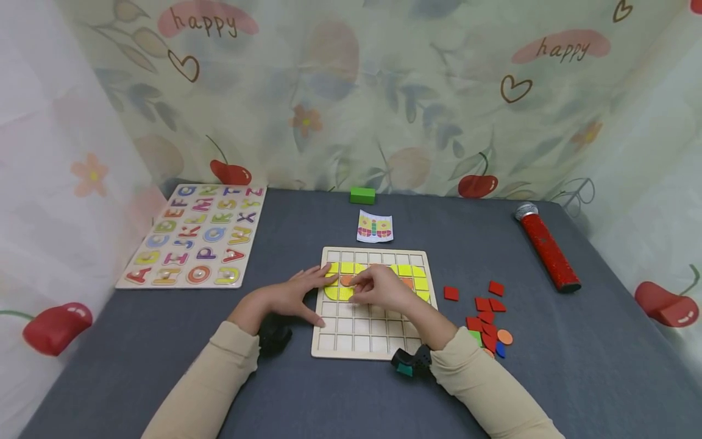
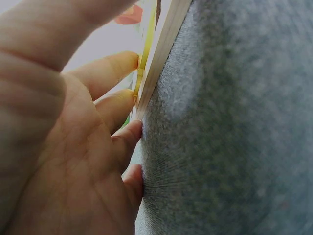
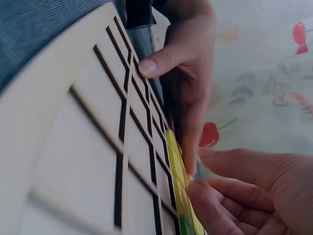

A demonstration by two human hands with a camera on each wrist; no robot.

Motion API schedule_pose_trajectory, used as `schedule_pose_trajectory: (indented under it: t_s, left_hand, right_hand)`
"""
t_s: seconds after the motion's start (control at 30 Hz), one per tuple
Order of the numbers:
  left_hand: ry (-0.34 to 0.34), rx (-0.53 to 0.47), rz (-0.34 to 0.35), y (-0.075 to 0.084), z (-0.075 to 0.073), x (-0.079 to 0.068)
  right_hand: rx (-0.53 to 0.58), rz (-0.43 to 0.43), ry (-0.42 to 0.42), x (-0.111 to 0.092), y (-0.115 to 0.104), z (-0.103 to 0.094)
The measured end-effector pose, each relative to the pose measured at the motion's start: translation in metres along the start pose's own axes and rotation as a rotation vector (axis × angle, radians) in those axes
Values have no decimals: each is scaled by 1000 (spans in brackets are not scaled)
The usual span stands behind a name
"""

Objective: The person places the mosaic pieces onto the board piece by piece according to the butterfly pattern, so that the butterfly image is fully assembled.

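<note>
A wooden grid board (image 1: 356,335) lies on the table, its upper rows partly filled with yellow tiles (image 1: 419,284) and some orange pieces (image 1: 346,280). My left hand (image 1: 293,296) spreads at the board's left edge, index fingertip by the yellow tiles and thumb on the lower frame. In the left wrist view its fingertips touch the board's side and a yellow tile (image 2: 145,49). My right hand (image 1: 384,289) reaches over the middle of the board with bent fingers. In the right wrist view its thumb and index tips (image 3: 208,196) are beside the yellow tiles; I cannot tell whether they hold a piece.
Behind the board lie a butterfly pattern card (image 1: 375,227) and a green block (image 1: 362,195). Loose red tiles (image 1: 482,305), an orange disc (image 1: 504,336) and a blue piece (image 1: 500,349) lie right. An alphabet board (image 1: 192,238) is at left, a red microphone (image 1: 550,250) far right.
</note>
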State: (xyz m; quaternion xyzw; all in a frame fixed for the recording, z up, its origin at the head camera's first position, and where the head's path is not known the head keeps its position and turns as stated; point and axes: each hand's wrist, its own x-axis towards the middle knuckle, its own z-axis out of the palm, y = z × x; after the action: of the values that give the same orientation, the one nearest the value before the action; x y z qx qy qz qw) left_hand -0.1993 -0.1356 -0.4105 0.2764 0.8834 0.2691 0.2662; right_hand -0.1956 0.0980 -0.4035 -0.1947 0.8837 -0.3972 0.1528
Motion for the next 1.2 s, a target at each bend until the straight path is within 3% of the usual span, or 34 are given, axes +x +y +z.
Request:
schedule_pose_trajectory:
  t_s: [0.63, 0.87, 1.2]
  left_hand:
    - [61, 12, -72, 7, 4, 0]
    - [71, 16, -33, 7, 6, 0]
    - [73, 26, -39, 13, 4, 0]
  right_hand:
    - [206, 223, 139, -87, 74, -75]
    - [148, 265, 218, -111, 90, -100]
    - [129, 301, 303, -141, 123, -126]
